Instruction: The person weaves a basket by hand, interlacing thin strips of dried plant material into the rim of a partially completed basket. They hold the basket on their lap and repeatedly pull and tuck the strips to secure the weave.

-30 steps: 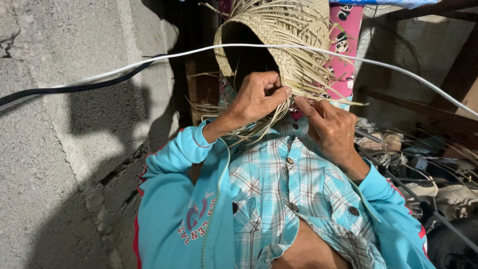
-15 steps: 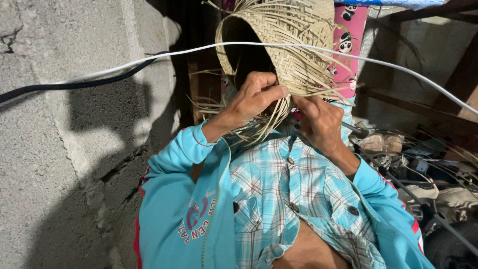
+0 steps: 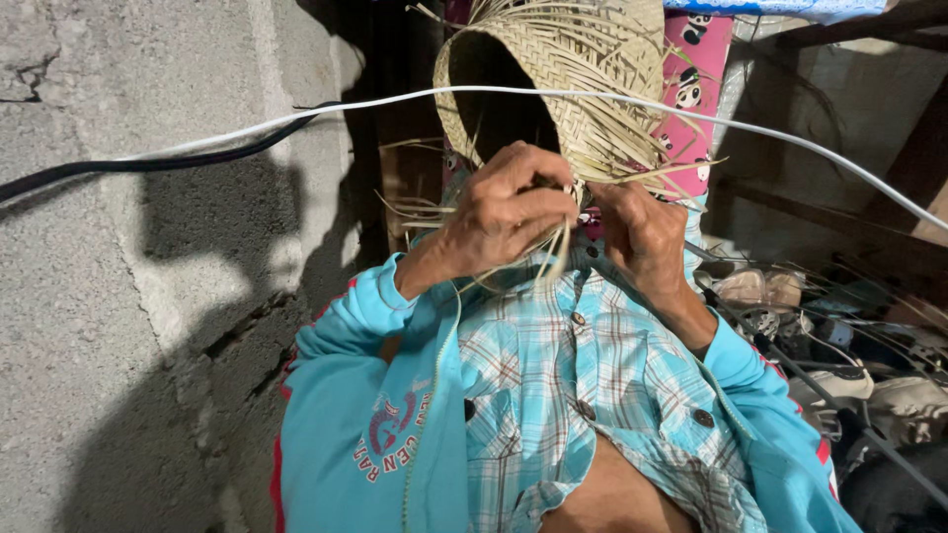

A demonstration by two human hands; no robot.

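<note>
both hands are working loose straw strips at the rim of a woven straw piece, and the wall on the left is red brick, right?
Not quite. In the head view the wall is grey concrete block, not red brick. The rest holds: the left hand and right hand grip loose strips at the rim of the woven straw piece.

- One half-woven straw basket (image 3: 583,89).
- Two hands at the basket's lower rim: left hand (image 3: 504,212), right hand (image 3: 642,232).
- One white cable (image 3: 691,104) crossing in front of the basket.

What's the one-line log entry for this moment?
left hand: grips straw strands | right hand: pinches weave edge | basket: half-woven, held up | cable: crosses in front
</note>
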